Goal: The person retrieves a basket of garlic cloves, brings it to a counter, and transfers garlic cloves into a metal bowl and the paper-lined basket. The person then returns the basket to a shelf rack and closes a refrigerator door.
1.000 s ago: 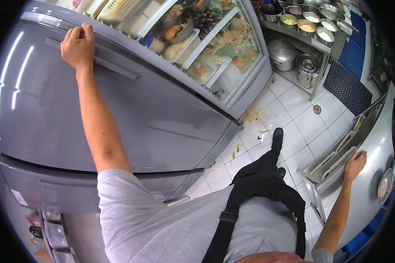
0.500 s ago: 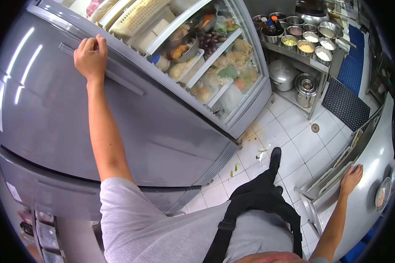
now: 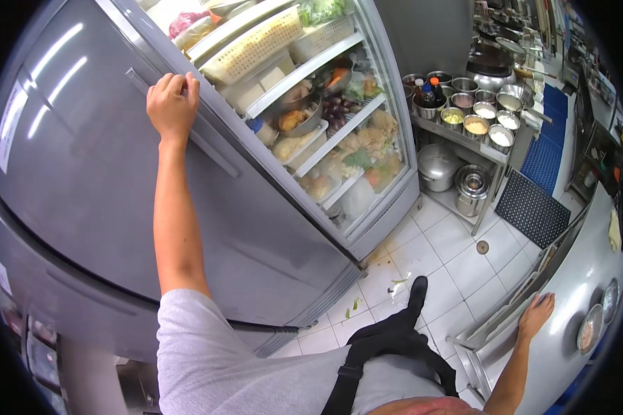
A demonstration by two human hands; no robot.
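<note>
My left hand is closed, its fingers curled round the long bar handle of a grey refrigerator door. That door looks shut, though its far side lies partly behind my arm. My right hand rests with fingers stretched out on the edge of a stainless steel counter, beside a recessed row of long trays. Nothing shows in the right hand.
A glass-front display fridge holds baskets and bowls of food. Beyond it, a steel rack carries several metal pots, bottles and a lidded pot. Green scraps lie on the white tiles. Bowls stand on the counter; black matting covers some floor.
The view has tilted upward and shifted, showing more of the display fridge top and rack. My left hand stays on the handle and my right hand stays on the counter edge.
</note>
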